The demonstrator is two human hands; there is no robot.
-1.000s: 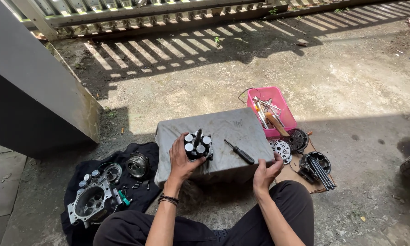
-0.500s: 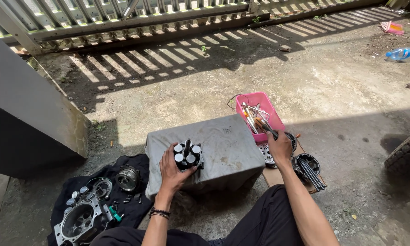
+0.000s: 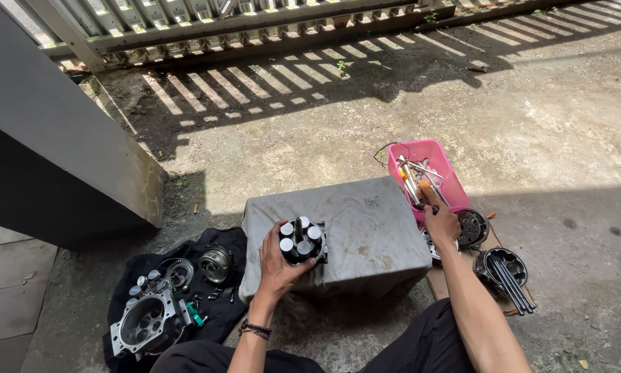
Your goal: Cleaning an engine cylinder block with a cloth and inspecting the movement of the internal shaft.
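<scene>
My left hand [image 3: 279, 266] grips a black round engine part [image 3: 301, 240] with white-capped studs, holding it upright on a grey cloth-covered block [image 3: 369, 231]. My right hand [image 3: 441, 222] reaches to the right of the block, over the near end of a pink tray [image 3: 421, 146]. Its fingers are closed around an orange-handled tool [image 3: 426, 188] that lies among several metal tools in the tray.
A black cloth [image 3: 217, 314] at the left holds a metal engine casing [image 3: 144, 324] and round parts [image 3: 216, 262]. Round black parts [image 3: 472, 228] and a ring with rods [image 3: 507, 271] sit on the right. A grey wall [image 3: 55, 159] stands left, a fence [image 3: 255, 21] behind.
My right hand left the block's front edge and went right to the pink tray. The screwdriver that lay on the block is gone from it. My left hand stays on the engine part.
</scene>
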